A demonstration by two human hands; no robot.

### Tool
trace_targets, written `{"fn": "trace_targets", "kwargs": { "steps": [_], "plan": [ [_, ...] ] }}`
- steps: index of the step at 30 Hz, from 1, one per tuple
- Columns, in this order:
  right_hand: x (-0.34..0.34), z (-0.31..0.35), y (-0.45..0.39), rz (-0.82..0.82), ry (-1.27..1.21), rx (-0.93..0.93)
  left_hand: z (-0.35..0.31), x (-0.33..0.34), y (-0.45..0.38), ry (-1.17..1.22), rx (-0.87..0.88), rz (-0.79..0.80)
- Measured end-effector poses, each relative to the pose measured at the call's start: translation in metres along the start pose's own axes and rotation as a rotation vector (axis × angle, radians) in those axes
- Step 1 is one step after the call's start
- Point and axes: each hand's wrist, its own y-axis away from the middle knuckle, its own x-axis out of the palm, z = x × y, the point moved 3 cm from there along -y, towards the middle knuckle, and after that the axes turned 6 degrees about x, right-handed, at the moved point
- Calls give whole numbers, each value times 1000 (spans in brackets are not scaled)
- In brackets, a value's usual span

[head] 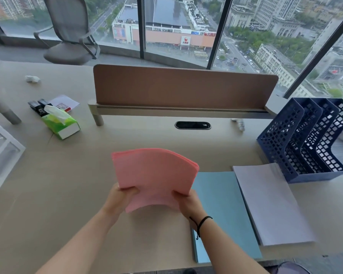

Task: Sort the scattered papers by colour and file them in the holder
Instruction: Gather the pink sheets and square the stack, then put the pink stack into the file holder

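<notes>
While curled around the near edge of the pink stack (154, 175), fingers (130, 189) of the left hand (119, 200) pinch its left corner, thumb on top. Same on the other side: right hand (188, 204) gripping the near right corner, a black band (201, 222) around that wrist. Pink stack held up off the surface (67, 194), bowed into an arch, far edge fanned slightly and tilted away toward the divider (184, 88).

Just right of the hands, flat on the surface: a blue stack (224, 204), its near left part hidden under the right forearm. Touching it on the right (or overlapping, cannot tell which), a white stack (271, 204), also flat. Beyond the white stack, at the right edge of the surface, a dark blue holder (305, 139) with perforated walls and several upright slots; no paper visible in them.

Farther out to the left: a green tissue box (61, 123) with a tissue sticking up, a black stapler (38, 107) just behind it, a white card (64, 102) beside that, and a crumpled scrap (32, 78) near the far left. A white frame (2, 151) at the left margin. Behind the divider, a grey chair (69, 32) before the windows.
</notes>
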Motion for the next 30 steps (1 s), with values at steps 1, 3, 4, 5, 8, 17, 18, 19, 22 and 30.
{"fn": "trace_targets", "kwargs": {
  "steps": [1,3,4,5,8,17,18,19,22,30],
  "plan": [
    [-3,5,3,13,-4,-10,-4,1,-1,-19,2,27],
    [-13,17,13,46,-14,-16,-18,5,-1,-69,5,87],
    [-20,24,18,54,-18,-11,-27,9,0,-79,9,120],
    [-28,31,25,54,-22,-7,-36,14,1,-73,8,159],
    [-56,49,45,17,-46,-13,-65,39,7,-42,-25,321],
    [-170,77,76,-189,-305,-28,-117,170,24,88,-75,510],
    [-187,76,74,-211,-346,-26,-121,189,25,77,-65,524],
    [-204,74,71,-226,-389,-31,-125,209,26,63,-54,536],
    [-261,76,69,-246,-461,-107,-138,277,24,28,-21,567],
    [-427,88,47,-548,-518,-289,-198,483,6,-234,250,692]
  ]
}}
